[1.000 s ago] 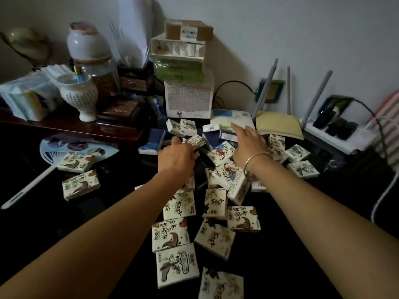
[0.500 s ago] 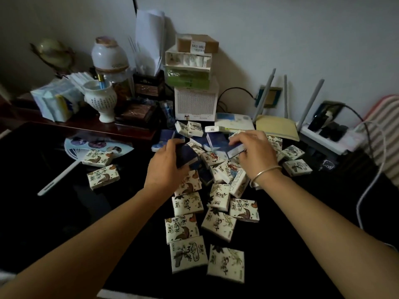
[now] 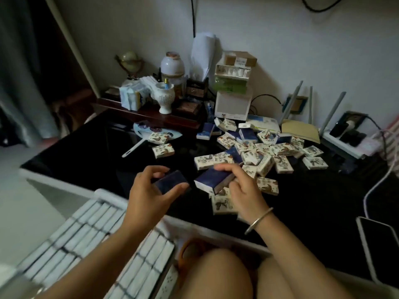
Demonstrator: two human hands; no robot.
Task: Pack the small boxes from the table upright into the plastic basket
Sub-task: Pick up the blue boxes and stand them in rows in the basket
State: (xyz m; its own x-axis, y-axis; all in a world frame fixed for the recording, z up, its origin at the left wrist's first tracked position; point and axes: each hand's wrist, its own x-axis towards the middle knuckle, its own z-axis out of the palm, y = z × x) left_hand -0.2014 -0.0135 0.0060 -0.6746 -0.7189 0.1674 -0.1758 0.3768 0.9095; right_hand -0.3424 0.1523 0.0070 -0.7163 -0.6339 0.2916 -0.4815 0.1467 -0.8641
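Over the table's (image 3: 86,152) near edge the left hand (image 3: 149,198) pinched a blue box (image 3: 171,181); the right hand (image 3: 244,192) gripped a second box (image 3: 210,178). Best was to stand each on end, tight against the rows (image 3: 86,236) in the basket (image 3: 102,193), lower left.
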